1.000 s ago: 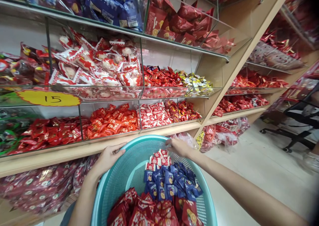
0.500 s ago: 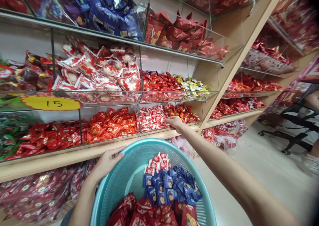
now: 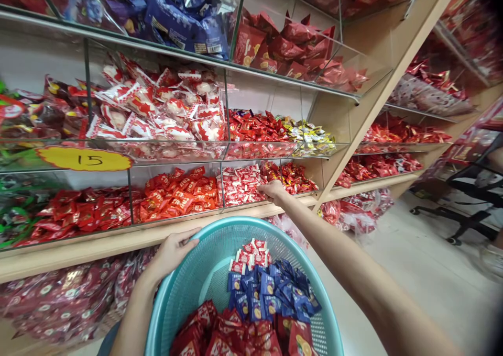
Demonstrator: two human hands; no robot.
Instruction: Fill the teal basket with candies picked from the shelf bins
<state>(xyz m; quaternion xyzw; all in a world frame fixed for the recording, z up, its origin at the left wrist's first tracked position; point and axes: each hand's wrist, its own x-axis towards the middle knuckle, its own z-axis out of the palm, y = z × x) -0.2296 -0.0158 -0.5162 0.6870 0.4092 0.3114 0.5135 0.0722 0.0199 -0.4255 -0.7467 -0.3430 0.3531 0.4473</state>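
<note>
My left hand (image 3: 173,254) grips the left rim of a round teal plastic basket (image 3: 160,303), fingers hooked over the edge. Inside lie a small heap of red-and-white wrapped candies (image 3: 248,255), a larger pile of blue packets (image 3: 271,290) and dark red packets (image 3: 236,335) nearest me. Out beyond the basket, my right hand (image 3: 274,191) is at the front of the bottom-shelf compartment of small red-and-white candies (image 3: 240,186). Its fingers are closed together at the candies; what they hold, if anything, is too small to make out.
Orange-red candies (image 3: 181,193) and red-and-yellow ones (image 3: 296,179) flank that compartment, behind clear dividers. A yellow tag (image 3: 84,159) marked 15 hangs on the shelf above. Bagged goods (image 3: 58,303) sit beneath the wooden ledge (image 3: 118,247). A wheeled chair (image 3: 467,209) and a person's shoe (image 3: 493,259) are at right.
The camera view has shifted slightly, so shelves and basket sit a little further right. My right hand stays at the red-and-white candies with fingers drawn in; my left keeps its hold on the rim.
</note>
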